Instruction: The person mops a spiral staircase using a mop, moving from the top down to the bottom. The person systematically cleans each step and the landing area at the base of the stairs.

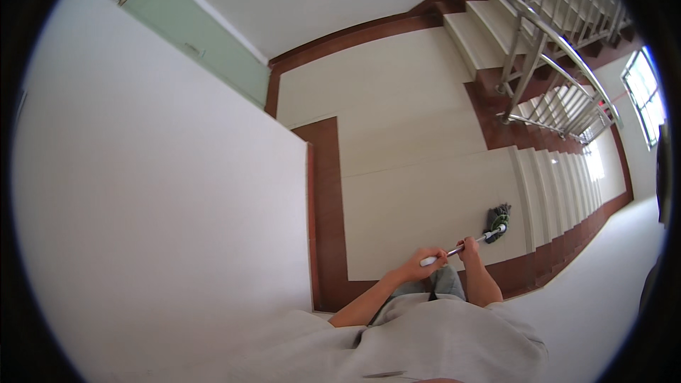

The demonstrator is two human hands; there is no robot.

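Observation:
A mop handle [456,250] slants across in front of me, held in both fists. Near its white end cap, my left hand [427,263] is wrapped around it. Lower on the shaft, closer to the mop head, my right hand [468,249] grips it. The mop head [498,222], with dark grey strands and a green part around its white joint, rests on the cream tiled floor [425,213]. It lies a short way from the top edge of the stairs going down.
Descending stairs [558,186] drop away at the right. Beyond them, a stainless steel railing [558,37] stands beside stairs going up [473,37]. A white wall [175,197] fills the left, with a pale green door [197,37] behind its edge. Dark red tiles [327,197] border the floor.

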